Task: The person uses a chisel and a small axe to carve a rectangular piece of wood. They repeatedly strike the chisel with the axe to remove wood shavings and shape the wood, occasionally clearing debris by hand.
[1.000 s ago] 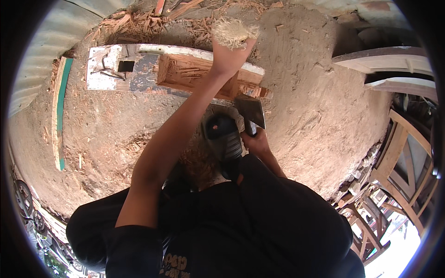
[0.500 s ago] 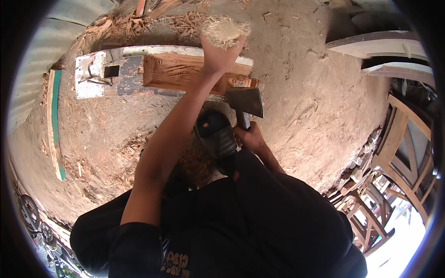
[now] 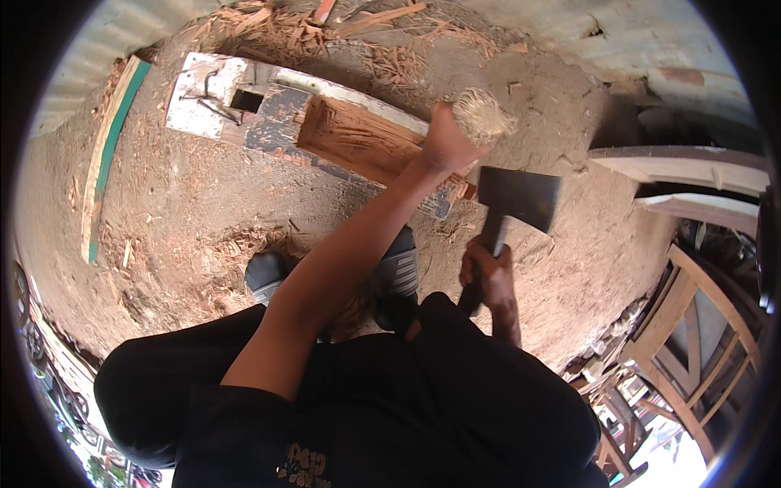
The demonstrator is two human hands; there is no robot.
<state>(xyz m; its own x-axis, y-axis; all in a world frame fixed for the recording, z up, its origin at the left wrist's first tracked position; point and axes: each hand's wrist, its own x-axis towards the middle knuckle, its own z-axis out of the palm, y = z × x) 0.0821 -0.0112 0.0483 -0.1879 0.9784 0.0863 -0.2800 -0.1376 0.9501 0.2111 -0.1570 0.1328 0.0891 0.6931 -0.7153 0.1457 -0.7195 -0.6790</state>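
My left hand (image 3: 450, 142) reaches forward, closed around something with a pale, round, frayed fibrous top (image 3: 485, 115). Its lower part is hidden, so I cannot tell its kind. Below and to the right, my right hand (image 3: 490, 272) grips the dark handle of an axe (image 3: 521, 198), its broad dark blade raised beyond the fist. A thick timber (image 3: 281, 118) with peeling white and grey paint lies on the ground ahead. Into its top is cut a long reddish recess (image 3: 354, 134), whose right end lies near my left hand and is partly covered by it.
A square hole (image 3: 246, 100) and bent metal pieces (image 3: 213, 106) are at the timber's left end. Wood shavings (image 3: 399, 61) lie behind it. Left stands a green-edged strip (image 3: 110, 167). Wooden frames (image 3: 691, 325) lean at the right; corrugated sheet (image 3: 667, 49) stands beyond. My shoes (image 3: 399, 268) are close.
My left hand and the frayed-topped thing have moved right along the timber and slightly nearer. The axe has shifted right, still in my right hand. The whole view has turned somewhat.
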